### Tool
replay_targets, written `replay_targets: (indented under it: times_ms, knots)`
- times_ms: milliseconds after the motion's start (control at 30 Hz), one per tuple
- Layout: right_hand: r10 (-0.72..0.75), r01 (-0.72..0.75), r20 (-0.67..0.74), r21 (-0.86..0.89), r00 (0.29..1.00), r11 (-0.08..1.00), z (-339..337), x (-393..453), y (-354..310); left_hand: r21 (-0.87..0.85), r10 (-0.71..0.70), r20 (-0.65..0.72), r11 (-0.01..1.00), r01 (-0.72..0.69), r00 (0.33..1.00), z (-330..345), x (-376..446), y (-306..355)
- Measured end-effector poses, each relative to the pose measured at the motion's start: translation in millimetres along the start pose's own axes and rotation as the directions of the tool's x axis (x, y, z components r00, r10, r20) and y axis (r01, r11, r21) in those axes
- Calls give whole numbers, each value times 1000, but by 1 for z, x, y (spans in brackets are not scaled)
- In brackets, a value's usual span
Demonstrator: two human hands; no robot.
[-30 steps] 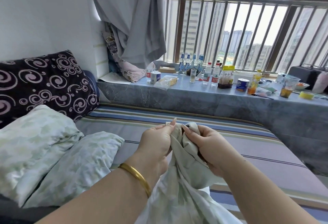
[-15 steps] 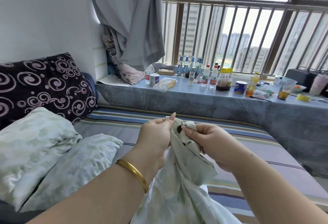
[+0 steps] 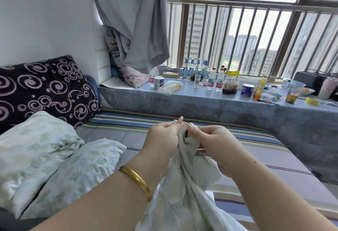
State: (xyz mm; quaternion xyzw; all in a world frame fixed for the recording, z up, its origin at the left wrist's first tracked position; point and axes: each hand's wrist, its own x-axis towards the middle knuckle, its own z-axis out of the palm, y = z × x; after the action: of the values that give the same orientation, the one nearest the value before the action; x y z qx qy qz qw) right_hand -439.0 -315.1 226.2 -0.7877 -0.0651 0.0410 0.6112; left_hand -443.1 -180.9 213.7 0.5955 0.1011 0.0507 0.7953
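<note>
Head view: the left hand (image 3: 161,139) and right hand (image 3: 217,144) pinch the cloth (image 3: 184,194) top with curled fingers, over the bed (image 3: 256,150) near its front edge.

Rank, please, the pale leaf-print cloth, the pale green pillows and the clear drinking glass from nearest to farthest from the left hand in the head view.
1. Pale leaf-print cloth, held by the left hand.
2. Pale green pillows, left on the bed.
3. Clear drinking glass, on the windowsill.
</note>
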Motion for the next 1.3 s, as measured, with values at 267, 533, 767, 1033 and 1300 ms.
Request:
replay_targets:
  times_ms: [267,533,767,1033,1300]
  knots:
    - [92,-88,-57,62,994,994,1,1,2,-117,-139,-37,984,134,990,-1,0,5]
    - [46,-47,11,104,999,993,-2,-6,0,-146,-148,-65,980,137,987,-3,1,7]
    - [-37,29,-69,-116,997,993,-1,-5,3,-86,-135,-92,988,127,987,2,-1,8]
    - [-45,15,-109,-258,993,966,1,-1,3,-229,-222,40,947,225,974,0,-5,11]
    - [9,-31,-100,-216,995,976,-7,-1,0,-78,-87,181,992,103,980,0,-13,10]
